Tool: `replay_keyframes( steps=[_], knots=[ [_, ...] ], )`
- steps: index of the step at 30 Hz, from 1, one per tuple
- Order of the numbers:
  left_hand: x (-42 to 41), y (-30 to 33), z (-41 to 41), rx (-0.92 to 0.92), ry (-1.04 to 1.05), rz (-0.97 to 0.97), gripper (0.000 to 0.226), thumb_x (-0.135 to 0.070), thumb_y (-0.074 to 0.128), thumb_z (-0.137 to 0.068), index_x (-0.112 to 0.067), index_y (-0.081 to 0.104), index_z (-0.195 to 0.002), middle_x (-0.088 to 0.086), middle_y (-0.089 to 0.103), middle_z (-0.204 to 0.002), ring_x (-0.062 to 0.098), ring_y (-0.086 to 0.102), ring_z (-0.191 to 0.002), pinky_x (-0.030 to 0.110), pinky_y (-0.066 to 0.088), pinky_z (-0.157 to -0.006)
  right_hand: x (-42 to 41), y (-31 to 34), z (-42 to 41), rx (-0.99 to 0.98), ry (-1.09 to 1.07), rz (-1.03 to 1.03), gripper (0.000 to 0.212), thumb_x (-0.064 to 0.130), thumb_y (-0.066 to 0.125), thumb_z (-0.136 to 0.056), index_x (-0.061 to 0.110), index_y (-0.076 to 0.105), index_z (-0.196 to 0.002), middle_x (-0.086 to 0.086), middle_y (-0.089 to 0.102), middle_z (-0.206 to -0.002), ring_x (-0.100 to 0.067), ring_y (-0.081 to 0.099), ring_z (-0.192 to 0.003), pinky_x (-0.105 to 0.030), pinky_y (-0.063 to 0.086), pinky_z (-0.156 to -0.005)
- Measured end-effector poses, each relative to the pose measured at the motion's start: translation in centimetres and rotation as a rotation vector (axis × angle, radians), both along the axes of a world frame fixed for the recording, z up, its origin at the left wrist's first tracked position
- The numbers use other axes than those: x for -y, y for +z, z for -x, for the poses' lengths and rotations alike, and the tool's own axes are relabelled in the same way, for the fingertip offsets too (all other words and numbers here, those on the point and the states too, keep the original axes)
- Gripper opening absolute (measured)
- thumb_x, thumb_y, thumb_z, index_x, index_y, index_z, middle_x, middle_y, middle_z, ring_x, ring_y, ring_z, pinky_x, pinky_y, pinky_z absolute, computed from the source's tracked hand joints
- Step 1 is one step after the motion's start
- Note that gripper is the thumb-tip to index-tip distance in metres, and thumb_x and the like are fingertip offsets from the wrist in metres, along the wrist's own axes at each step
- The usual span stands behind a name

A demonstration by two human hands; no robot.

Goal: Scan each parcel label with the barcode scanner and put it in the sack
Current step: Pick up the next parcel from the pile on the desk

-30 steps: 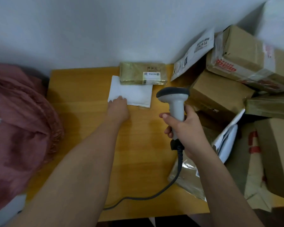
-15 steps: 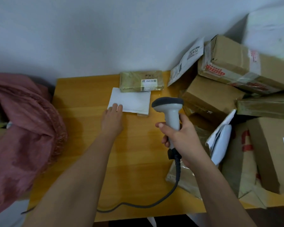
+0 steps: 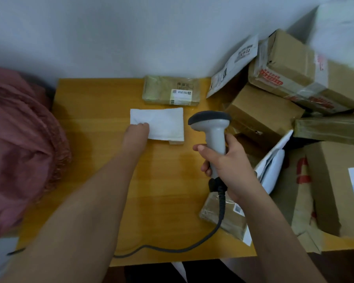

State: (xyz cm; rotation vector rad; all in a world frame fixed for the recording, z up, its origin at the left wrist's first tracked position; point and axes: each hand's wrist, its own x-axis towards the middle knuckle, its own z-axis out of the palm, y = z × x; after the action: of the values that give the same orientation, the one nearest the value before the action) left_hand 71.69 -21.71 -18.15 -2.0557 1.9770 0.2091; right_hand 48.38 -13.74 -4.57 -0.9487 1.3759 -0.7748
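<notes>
Head-worn view, steeply down, close over table (image 3: 86, 111)

The left arm reaches forward, forearm bare, wrist straight. The left hand (image 3: 135, 133) lies palm down, knuckles up, its fingertips (image 3: 140, 125) bent down onto the surface below; whether they pinch cannot be told. The right arm comes in from the lower right. The right hand (image 3: 226, 160) is wrapped round a handle, thumb pointing left, fingers curled beneath, wrist slightly raised.
</notes>
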Motion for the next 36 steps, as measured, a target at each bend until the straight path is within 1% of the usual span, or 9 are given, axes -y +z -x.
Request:
replay_keyframes(
  steps=[5,11,15,20,23,25,29,33,36],
  knots=[
    [-6.2,0.6,1.7,-0.047,0.048,-0.067,0.026,0.001,0.049,-0.092,-0.011,0.050,-0.115,0.009,0.063,-0.112,0.026,0.063,-0.101,0.031,0.047,-0.074,-0.5,0.8,-0.4,0.012,0.010,-0.010,0.026,0.020,0.071,-0.091,0.025,0.053,-0.110,-0.020,0.071,-0.096,-0.016,0.058,-0.055,-0.036,0.050,-0.059],
    [-11.6,1.3,1.5,-0.151,0.140,-0.160,0.028,-0.004,0.048,-0.094,-0.011,0.048,-0.121,0.009,0.059,-0.117,0.027,0.059,-0.106,0.032,0.045,-0.076,-0.5,2.8,-0.8,0.068,0.024,0.002,0.024,0.017,0.070,-0.092,0.025,0.053,-0.108,-0.026,0.068,-0.103,-0.016,0.058,-0.054,-0.032,0.049,-0.056],
    [-13.0,2.4,-0.3,-0.345,0.279,-0.126,0.009,-0.005,0.055,-0.087,-0.013,0.050,-0.090,0.009,0.053,-0.091,0.024,0.050,-0.079,0.029,0.035,-0.062,-0.5,4.2,-0.8,0.103,0.035,0.017,0.022,0.018,0.069,-0.093,0.024,0.054,-0.107,-0.028,0.066,-0.105,-0.021,0.056,-0.058,-0.037,0.048,-0.059],
    [-14.0,4.0,-2.7,-0.806,0.611,0.073,0.030,-0.006,0.074,-0.080,-0.014,0.049,-0.066,0.001,0.055,-0.068,0.015,0.051,-0.060,0.025,0.035,-0.051,-0.9,5.3,-1.5,0.184,0.059,-0.009,0.024,0.015,0.065,-0.095,0.020,0.053,-0.115,-0.010,0.073,-0.100,-0.014,0.056,-0.055,-0.026,0.048,-0.049],
    [-15.2,4.1,-3.6,-1.169,0.978,0.142,0.008,-0.006,0.069,-0.087,-0.009,0.063,-0.090,0.007,0.071,-0.093,0.012,0.068,-0.073,0.023,0.051,-0.057,-1.5,5.4,-2.3,0.189,0.098,-0.032,0.022,0.015,0.066,-0.095,0.019,0.054,-0.113,-0.008,0.074,-0.099,-0.013,0.056,-0.053,-0.025,0.047,-0.047],
    [-16.1,3.2,-3.7,-1.334,1.204,0.107,0.017,-0.008,0.064,-0.093,-0.004,0.059,-0.109,0.011,0.069,-0.104,0.022,0.069,-0.089,0.034,0.056,-0.071,-2.0,5.2,-2.9,0.159,0.126,-0.041,0.022,0.017,0.066,-0.094,0.018,0.055,-0.113,-0.007,0.074,-0.098,-0.014,0.056,-0.053,-0.026,0.047,-0.048],
    [-18.0,1.5,-2.8,-1.429,1.478,-0.021,0.013,-0.012,0.056,-0.095,-0.006,0.060,-0.106,0.013,0.068,-0.102,0.031,0.066,-0.094,0.048,0.054,-0.087,-2.8,4.7,-3.6,0.082,0.215,-0.062,0.018,0.024,0.067,-0.095,0.018,0.058,-0.110,-0.017,0.069,-0.093,-0.014,0.058,-0.052,-0.027,0.047,-0.049],
    [-18.4,0.3,-1.5,-1.451,1.496,-0.053,0.034,-0.004,0.066,-0.089,-0.004,0.056,-0.121,0.016,0.066,-0.115,0.034,0.064,-0.105,0.049,0.054,-0.092,-3.5,4.7,-3.9,0.044,0.280,-0.095,0.021,0.033,0.059,-0.099,0.014,0.061,-0.109,-0.009,0.058,-0.070,-0.011,0.057,-0.047,-0.023,0.046,-0.045],
    [-18.2,-0.1,-0.9,-1.382,1.414,-0.063,0.051,0.013,0.065,-0.081,-0.004,0.053,-0.128,0.013,0.064,-0.118,0.032,0.063,-0.105,0.048,0.053,-0.094,-3.7,5.0,-4.0,0.041,0.284,-0.132,0.027,0.035,0.054,-0.102,0.012,0.060,-0.112,-0.011,0.057,-0.068,-0.011,0.056,-0.044,-0.022,0.046,-0.043]
  ],
)
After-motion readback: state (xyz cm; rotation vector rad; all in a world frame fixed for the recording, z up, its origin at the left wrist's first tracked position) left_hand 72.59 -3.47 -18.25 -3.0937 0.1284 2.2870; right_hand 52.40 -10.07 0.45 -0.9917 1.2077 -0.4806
